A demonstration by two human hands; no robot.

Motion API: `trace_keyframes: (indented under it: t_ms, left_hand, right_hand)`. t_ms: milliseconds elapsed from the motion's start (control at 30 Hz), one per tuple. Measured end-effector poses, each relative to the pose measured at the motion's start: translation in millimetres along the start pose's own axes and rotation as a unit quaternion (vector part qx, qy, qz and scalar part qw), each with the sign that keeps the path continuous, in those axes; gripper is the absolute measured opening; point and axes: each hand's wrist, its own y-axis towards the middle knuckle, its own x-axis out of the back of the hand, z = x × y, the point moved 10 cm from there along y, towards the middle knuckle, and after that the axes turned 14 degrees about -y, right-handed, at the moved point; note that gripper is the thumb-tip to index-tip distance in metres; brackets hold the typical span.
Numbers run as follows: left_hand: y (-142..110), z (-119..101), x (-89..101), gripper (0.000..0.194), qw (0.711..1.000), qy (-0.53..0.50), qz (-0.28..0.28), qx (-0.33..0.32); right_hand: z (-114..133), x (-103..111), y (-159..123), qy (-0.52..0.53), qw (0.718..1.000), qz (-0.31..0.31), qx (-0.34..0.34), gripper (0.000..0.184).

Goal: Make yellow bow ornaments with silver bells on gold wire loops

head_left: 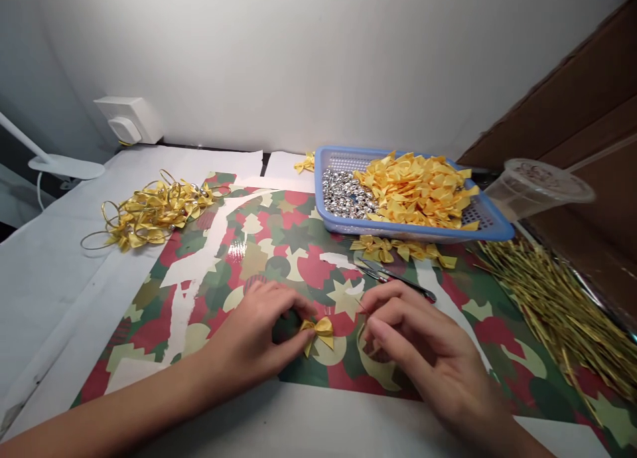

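Evidently one bow is being worked between two hands, seen here left to right. On the far left, gold-looped ribbon bows (156,212) lie heaped on the white-covered desk (44,272), partly over a camouflage-like printed sheet (293,237). Nearer the person, the left hand (263,318) pinches a yellow satin bow (324,332) at its left side, thumb against fingertips, its right loop and tail free and turned towards the other hand. Just beside the bow but apart from it, the right hand (428,342) curls its fingers inward; something thin shows at the tips, though I can't tell how firmly it is held. Joining that to the bow would, I judge, call for a steady left pinch and fine right fingertips. Beyond the right hand lies a slim dark-handled tool (423,291), and behind it a blue plastic basket (408,231) of silvery beads (343,196) and loose yellow bows (418,189). Farthest right spreads a bundle of gold cords (562,299).
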Motion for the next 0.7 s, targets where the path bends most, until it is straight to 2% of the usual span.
trace_keyframes:
  t_ms: [67, 200, 267, 433, 700]
  left_hand:
    - [-1, 1, 0.8, 0.007, 1.000, -0.007, -0.005, 0.004]
    - [-2, 4, 2.3, 0.008, 0.999, -0.029, -0.014, 0.011]
    - [-2, 7, 1.9, 0.008, 0.999, -0.044, -0.014, 0.025]
    - [-2, 15, -0.5, 0.007, 0.996, -0.066, -0.009, 0.062]
    - [-2, 15, 0.0, 0.006, 0.997, -0.046, -0.013, 0.061]
  right_hand:
    - [-1, -7, 1, 0.007, 0.999, 0.043, -0.015, 0.031]
    - [-7, -44, -5, 0.037, 0.977, 0.195, -0.079, 0.033]
    - [-11, -55, -9, 0.029, 0.968, 0.228, -0.103, 0.033]
    - [-17, -66, -12, 0.001, 0.960, 0.251, -0.125, 0.032]
    - [-19, -68, -13, -0.029, 0.960, 0.244, -0.132, 0.033]
